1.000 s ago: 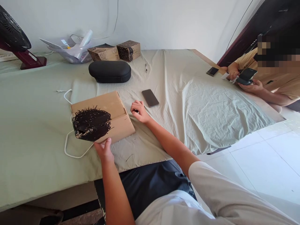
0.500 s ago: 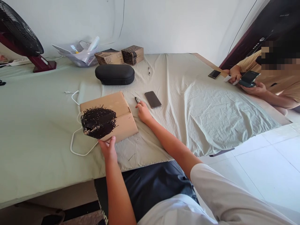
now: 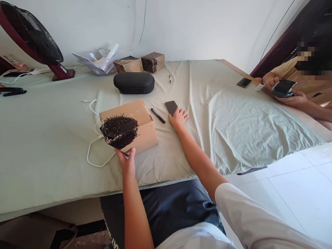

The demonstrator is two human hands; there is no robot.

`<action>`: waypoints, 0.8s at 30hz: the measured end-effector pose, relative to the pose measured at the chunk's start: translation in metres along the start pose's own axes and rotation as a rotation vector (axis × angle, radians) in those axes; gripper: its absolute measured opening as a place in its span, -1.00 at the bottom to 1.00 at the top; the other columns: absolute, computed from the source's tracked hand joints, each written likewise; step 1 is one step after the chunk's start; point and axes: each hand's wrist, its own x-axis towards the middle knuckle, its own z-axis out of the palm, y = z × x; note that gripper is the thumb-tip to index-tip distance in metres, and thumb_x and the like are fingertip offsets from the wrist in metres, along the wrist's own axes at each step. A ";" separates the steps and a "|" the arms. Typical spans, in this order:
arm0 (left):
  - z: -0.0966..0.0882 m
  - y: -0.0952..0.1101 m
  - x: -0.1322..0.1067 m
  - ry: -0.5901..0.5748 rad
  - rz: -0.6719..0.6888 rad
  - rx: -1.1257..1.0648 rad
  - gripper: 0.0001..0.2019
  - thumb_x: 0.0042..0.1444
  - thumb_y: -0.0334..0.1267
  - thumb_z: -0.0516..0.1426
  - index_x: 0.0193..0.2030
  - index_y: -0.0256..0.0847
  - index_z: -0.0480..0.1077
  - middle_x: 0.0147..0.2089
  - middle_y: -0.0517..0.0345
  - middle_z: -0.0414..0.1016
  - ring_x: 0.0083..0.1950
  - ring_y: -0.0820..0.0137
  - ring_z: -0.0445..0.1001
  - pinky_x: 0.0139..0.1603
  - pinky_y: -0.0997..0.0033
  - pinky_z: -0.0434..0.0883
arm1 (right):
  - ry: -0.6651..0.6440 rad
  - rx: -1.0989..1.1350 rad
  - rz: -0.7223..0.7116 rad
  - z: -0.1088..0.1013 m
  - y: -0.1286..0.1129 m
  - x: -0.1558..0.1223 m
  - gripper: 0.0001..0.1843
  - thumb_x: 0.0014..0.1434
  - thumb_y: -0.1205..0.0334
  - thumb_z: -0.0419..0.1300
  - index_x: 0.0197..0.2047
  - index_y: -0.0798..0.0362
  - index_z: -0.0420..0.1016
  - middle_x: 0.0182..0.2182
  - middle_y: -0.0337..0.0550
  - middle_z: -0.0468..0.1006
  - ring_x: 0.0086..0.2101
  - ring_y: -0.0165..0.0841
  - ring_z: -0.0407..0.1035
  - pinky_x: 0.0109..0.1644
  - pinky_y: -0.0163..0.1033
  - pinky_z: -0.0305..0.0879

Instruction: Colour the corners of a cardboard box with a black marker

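Observation:
My left hand (image 3: 126, 160) grips the near edge of a cardboard box (image 3: 145, 129), thumb on its side and the other fingers partly hidden beneath. A dense black scribbled patch (image 3: 120, 129) covers the box's left part. My right hand (image 3: 179, 118) lies with fingers spread over the lower end of a dark smartphone (image 3: 171, 105), touching it. Between the box and that hand, a black marker (image 3: 158, 116) rests on the cloth, held by nobody.
Behind the box stand a black hard case (image 3: 134, 83), two small cardboard boxes (image 3: 153, 62) and a plastic basket (image 3: 100, 67). A white cable (image 3: 89, 152) loops left of the box. A fan (image 3: 33, 38) is far left. At right, another person's hands (image 3: 295, 98) hold a device.
My right hand has let go of the marker and moved right onto the phone, its fingers now spread. My left hand still grips the box. The view has shifted slightly left.

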 end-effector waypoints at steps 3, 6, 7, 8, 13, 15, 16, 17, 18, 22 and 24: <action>0.001 -0.003 0.002 -0.005 0.006 -0.003 -0.28 0.11 -0.01 0.35 0.35 -0.14 0.24 0.33 -0.20 0.40 0.40 0.01 0.43 0.53 -0.10 0.30 | -0.007 0.057 0.036 -0.005 0.003 0.007 -0.10 0.21 0.25 0.41 0.51 0.26 0.17 0.30 0.45 0.33 0.36 0.24 0.18 0.46 0.29 -0.01; 0.001 -0.008 0.005 -0.012 0.010 -0.003 -0.29 0.08 0.02 0.35 0.30 -0.14 0.25 0.29 -0.18 0.43 0.35 0.01 0.46 0.51 -0.12 0.33 | 0.005 0.162 0.068 -0.008 0.005 0.008 0.11 -0.01 0.27 0.55 0.50 0.31 0.14 0.27 0.50 0.33 0.21 0.17 0.37 0.33 0.18 0.25; 0.001 -0.009 0.006 -0.015 0.010 -0.001 -0.30 0.08 0.03 0.35 0.29 -0.14 0.25 0.27 -0.17 0.43 0.33 0.02 0.48 0.49 -0.12 0.34 | 0.009 0.211 0.072 -0.010 0.006 0.008 0.06 -0.01 0.25 0.55 0.46 0.31 0.18 0.24 0.47 0.36 0.15 0.12 0.42 0.28 0.14 0.32; 0.001 -0.009 0.007 -0.017 0.011 0.004 -0.30 0.08 0.02 0.34 0.29 -0.14 0.24 0.27 -0.17 0.44 0.31 0.03 0.48 0.48 -0.11 0.35 | 0.011 0.267 0.067 -0.012 0.007 0.008 -0.06 0.04 0.22 0.52 0.39 0.30 0.26 0.18 0.40 0.43 0.10 0.06 0.46 0.23 0.09 0.37; 0.004 -0.002 0.008 -0.016 0.046 0.020 -0.34 0.14 0.02 0.33 0.29 -0.18 0.25 0.26 -0.19 0.41 0.30 0.07 0.47 0.44 -0.04 0.40 | 0.042 0.604 -0.048 -0.038 0.004 0.007 -0.71 0.35 0.07 0.21 -0.08 0.15 0.50 -0.20 -0.03 0.61 -0.12 -0.18 0.54 0.04 -0.14 0.50; 0.005 0.003 0.008 -0.016 0.057 0.023 -0.33 0.12 0.05 0.35 0.27 -0.17 0.29 0.24 -0.17 0.40 0.31 0.05 0.46 0.42 -0.05 0.42 | 0.122 0.726 -0.091 -0.057 -0.002 -0.005 -0.64 0.42 0.03 0.06 0.02 0.14 0.47 -0.10 -0.01 0.61 -0.07 -0.22 0.55 0.06 -0.16 0.51; 0.006 0.006 0.009 -0.015 0.061 0.025 -0.33 0.12 0.07 0.37 0.26 -0.17 0.30 0.24 -0.16 0.40 0.33 0.04 0.45 0.43 -0.05 0.42 | 0.166 0.803 -0.111 -0.068 -0.005 -0.016 -0.59 0.44 0.02 0.01 0.12 0.12 0.44 -0.01 0.00 0.60 -0.02 -0.23 0.55 0.10 -0.14 0.52; 0.006 0.008 0.009 -0.015 0.064 0.026 -0.33 0.12 0.09 0.37 0.25 -0.16 0.32 0.24 -0.17 0.40 0.34 0.04 0.44 0.43 -0.05 0.42 | 0.218 0.897 -0.135 -0.079 -0.008 -0.032 -0.55 0.44 0.01 -0.04 0.24 0.06 0.37 0.09 -0.02 0.57 0.04 -0.26 0.55 0.14 -0.14 0.51; 0.007 0.009 0.008 -0.016 0.069 0.027 -0.33 0.13 0.11 0.38 0.25 -0.16 0.32 0.25 -0.17 0.39 0.36 0.03 0.43 0.44 -0.05 0.41 | 0.261 1.177 -0.166 -0.090 -0.010 -0.050 -0.50 0.40 0.02 0.04 0.32 -0.01 0.34 0.14 -0.04 0.56 0.07 -0.24 0.57 0.17 -0.08 0.52; 0.009 0.012 0.005 -0.034 0.083 0.031 -0.30 0.20 0.17 0.33 0.32 -0.18 0.30 0.28 -0.21 0.38 0.38 0.04 0.42 0.40 -0.02 0.45 | 0.047 1.794 -0.154 -0.120 -0.019 -0.139 -0.34 0.33 0.07 0.23 0.45 -0.25 0.25 0.28 -0.12 0.52 0.00 -0.18 0.64 0.15 0.08 0.57; 0.010 0.014 0.002 -0.049 0.090 0.038 -0.29 0.24 0.19 0.30 0.37 -0.17 0.27 0.30 -0.21 0.37 0.36 0.05 0.44 0.37 -0.02 0.47 | -0.202 1.910 -0.082 -0.125 -0.025 -0.174 -0.45 0.44 -0.21 0.10 0.33 -0.10 0.44 0.28 -0.01 0.54 -0.03 -0.15 0.63 0.10 0.09 0.61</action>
